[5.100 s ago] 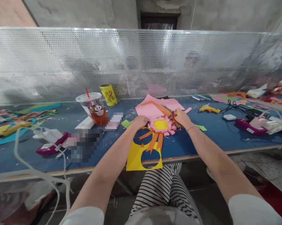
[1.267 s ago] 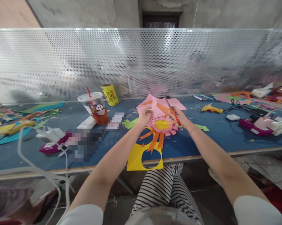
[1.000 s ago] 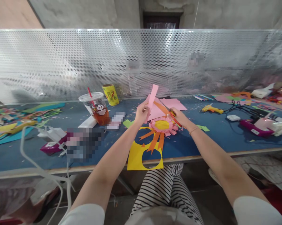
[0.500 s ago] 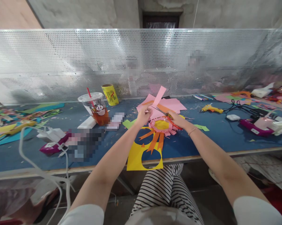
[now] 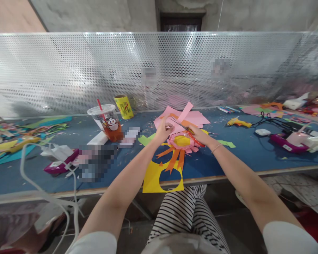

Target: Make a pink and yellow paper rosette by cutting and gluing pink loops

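Well in from the near edge of the table, my left hand pinches the low end of the pink strip, likely light, bendy and easily creased, while my right hand curls its fingers round the scissors.

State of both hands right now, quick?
Left hand: closed, holding a pink paper strip.
Right hand: closed around red-handled scissors.

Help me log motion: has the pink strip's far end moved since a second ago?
Yes: the pink strip has swung right, away from the yellow roll.
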